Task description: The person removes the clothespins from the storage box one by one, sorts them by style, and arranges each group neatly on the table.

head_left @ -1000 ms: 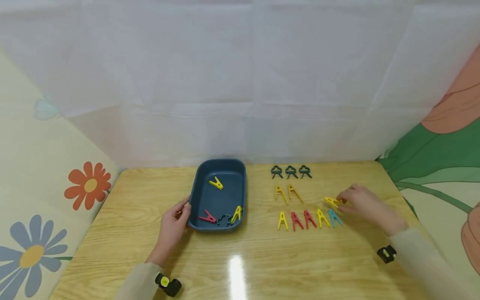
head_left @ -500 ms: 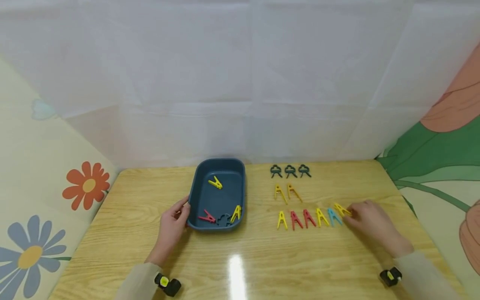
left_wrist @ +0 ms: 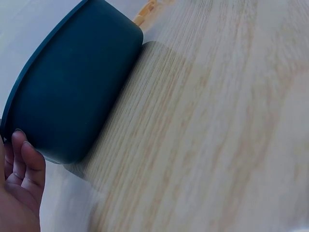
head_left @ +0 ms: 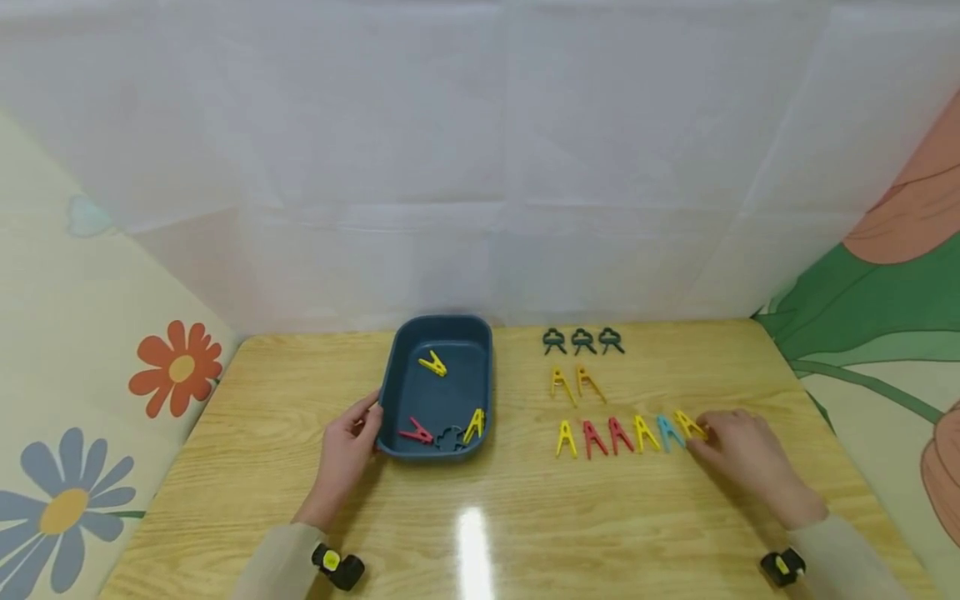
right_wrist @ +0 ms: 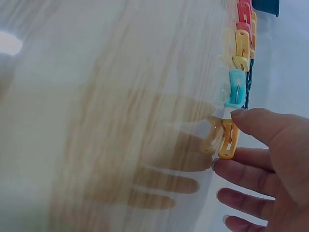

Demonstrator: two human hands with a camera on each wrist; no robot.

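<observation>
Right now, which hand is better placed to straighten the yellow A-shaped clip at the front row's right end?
Probably your right hand: it pinches that clip, while your left hand grips the dark blue rectangular tray, farther off.

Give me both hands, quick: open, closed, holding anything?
Left hand: closed, holding the blue tray at its left side.
Right hand: closed, fingers pinching the yellow clip at the nearest row's right end.

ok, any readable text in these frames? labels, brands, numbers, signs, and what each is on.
None readable.
Left wrist's yellow patch: too small to tell if marked.
Right wrist's yellow patch: same.
Tray, clips: no text visible.
Flower prints: pictures only.
</observation>
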